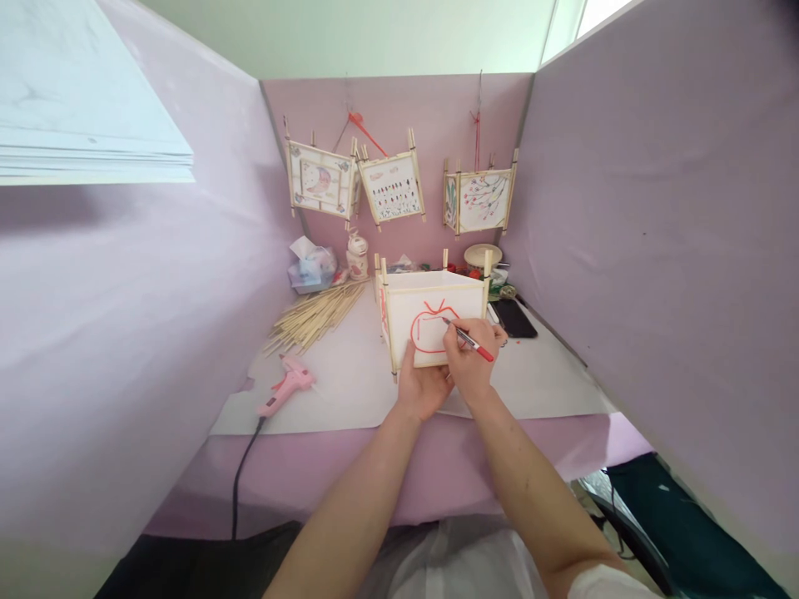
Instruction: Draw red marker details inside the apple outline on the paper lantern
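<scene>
A lantern (399, 320) with white panels and a wooden stick frame stands tilted toward me on the table. Its front panel bears a red outline of a rounded shape with a zigzag top, and shorter red strokes inside. My left hand (424, 389) grips the lantern's lower edge, thumb on the front panel, the other fingers partly hidden beneath. In my right hand (471, 359) is a red marker (479, 347), pinched between the fingers, its tip at the panel inside the outline. More red marks show on the lantern's left side.
Wooden sticks (318, 316) lie in a pile at left, behind a pink glue gun (288, 388) with a black cord. Tissues (312, 264) and a figurine (357, 255) stand behind. A phone (514, 319) lies at right. Decorated lanterns (478, 202) hang at the back wall.
</scene>
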